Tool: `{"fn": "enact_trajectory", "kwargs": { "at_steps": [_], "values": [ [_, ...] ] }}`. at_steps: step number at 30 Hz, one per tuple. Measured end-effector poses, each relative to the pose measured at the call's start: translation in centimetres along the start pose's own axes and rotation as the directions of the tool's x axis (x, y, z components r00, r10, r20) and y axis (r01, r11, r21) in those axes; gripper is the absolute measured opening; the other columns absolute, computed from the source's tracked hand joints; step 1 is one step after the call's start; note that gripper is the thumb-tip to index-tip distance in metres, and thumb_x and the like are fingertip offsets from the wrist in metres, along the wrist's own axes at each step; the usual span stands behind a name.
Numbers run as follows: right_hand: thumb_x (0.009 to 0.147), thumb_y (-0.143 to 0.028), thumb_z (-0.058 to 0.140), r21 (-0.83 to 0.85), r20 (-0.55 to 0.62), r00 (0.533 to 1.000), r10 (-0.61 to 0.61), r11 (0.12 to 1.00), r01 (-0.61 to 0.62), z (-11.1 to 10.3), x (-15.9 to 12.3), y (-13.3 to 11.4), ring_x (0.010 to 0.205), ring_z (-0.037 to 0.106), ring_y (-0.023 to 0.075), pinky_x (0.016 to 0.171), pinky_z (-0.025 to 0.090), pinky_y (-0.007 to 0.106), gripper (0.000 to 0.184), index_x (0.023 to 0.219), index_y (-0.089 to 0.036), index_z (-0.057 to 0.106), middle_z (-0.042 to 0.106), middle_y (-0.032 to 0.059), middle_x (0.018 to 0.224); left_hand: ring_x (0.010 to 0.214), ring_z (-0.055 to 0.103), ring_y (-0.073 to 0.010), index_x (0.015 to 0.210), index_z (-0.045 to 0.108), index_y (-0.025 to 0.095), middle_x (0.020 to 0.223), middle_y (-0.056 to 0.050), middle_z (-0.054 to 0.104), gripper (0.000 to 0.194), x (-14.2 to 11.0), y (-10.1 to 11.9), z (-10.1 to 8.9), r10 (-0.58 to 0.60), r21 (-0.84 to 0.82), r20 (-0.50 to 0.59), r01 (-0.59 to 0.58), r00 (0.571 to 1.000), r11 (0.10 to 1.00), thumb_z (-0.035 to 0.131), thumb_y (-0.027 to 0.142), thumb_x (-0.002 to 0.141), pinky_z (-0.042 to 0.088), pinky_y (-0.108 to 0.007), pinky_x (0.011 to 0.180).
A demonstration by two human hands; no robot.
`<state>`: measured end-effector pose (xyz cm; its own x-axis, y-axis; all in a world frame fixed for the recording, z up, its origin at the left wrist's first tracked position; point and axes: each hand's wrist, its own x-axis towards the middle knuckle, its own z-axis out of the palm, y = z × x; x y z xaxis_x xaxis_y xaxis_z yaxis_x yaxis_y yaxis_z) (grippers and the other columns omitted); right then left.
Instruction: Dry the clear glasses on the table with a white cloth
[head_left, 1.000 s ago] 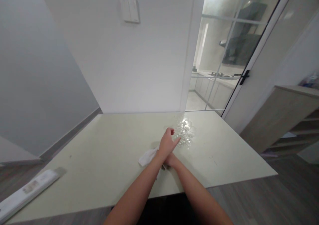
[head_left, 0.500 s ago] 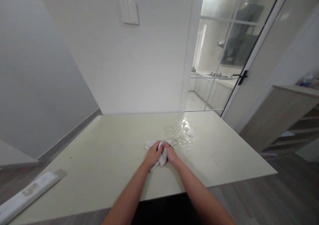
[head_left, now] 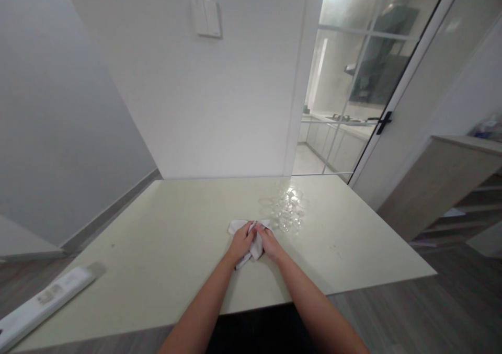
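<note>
A small white cloth lies bunched on the pale table, near its middle. My left hand and my right hand meet over it, fingers curled into the fabric. Just beyond the cloth, to the right, a patch of water drops glints on the tabletop. Part of the cloth is hidden under my hands.
A long white flat box lies at the table's front left corner. The table butts against a white wall with a switch. A glass sliding door to a kitchen stands at the right, and a wooden shelf unit further right.
My left hand, raised over the wet patch a second ago, has come down beside my right hand onto the cloth. The cloth has shifted slightly right and bunched up between both hands.
</note>
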<state>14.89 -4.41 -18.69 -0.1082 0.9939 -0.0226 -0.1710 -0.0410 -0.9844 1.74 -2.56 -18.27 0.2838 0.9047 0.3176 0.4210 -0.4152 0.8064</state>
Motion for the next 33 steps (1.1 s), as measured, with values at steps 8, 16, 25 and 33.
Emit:
{"fn": "enact_trajectory", "kwargs": {
  "at_steps": [8,16,25,33],
  "values": [
    [0.077,-0.066,0.055,-0.025,0.013,1.000,-0.010,1.000,0.011,0.1,-0.1,-0.4,0.113,0.059,0.0262,0.101,0.041,0.037,0.061,0.107,-0.015,0.068,0.070,0.0107,0.110,0.100,0.061,-0.0228,0.111,0.062,0.016,0.110,-0.009,0.068,0.038,0.0,-0.2,0.0,0.003,0.021,-0.011,-0.003,1.000,1.000,0.039,0.041,0.093,0.045,-0.034,0.092],
    [0.078,-0.065,0.054,-0.067,0.016,1.000,-0.019,0.998,0.020,0.1,-0.2,-0.5,0.109,0.060,0.0267,0.096,0.044,0.037,0.060,0.106,-0.014,0.068,0.070,0.0121,0.105,0.097,0.061,-0.0227,0.111,0.062,0.016,0.109,-0.010,0.068,0.038,0.0,-0.1,0.0,0.001,0.012,-0.011,-0.001,1.000,1.000,0.039,0.040,0.093,0.045,-0.034,0.089],
    [0.077,-0.065,0.054,-0.089,0.023,1.000,-0.020,0.996,0.022,0.0,0.3,0.6,0.099,0.062,0.0259,0.089,0.047,0.036,0.058,0.098,-0.013,0.069,0.071,0.0106,0.096,0.093,0.062,-0.0231,0.110,0.062,0.016,0.096,-0.009,0.069,0.038,-0.1,0.0,0.0,-0.020,0.030,-0.019,0.021,1.000,0.999,0.040,0.040,0.090,0.046,-0.035,0.088],
    [0.079,-0.063,0.053,-0.113,0.040,0.999,-0.033,0.993,0.038,0.0,0.1,0.0,0.100,0.062,0.0253,0.089,0.047,0.036,0.056,0.102,-0.014,0.068,0.071,0.0101,0.098,0.093,0.061,-0.0225,0.108,0.062,0.016,0.098,-0.008,0.068,0.035,-0.1,0.0,-0.1,-0.016,0.011,-0.009,0.016,1.000,1.000,0.041,0.037,0.090,0.046,-0.034,0.088]
  ]
}}
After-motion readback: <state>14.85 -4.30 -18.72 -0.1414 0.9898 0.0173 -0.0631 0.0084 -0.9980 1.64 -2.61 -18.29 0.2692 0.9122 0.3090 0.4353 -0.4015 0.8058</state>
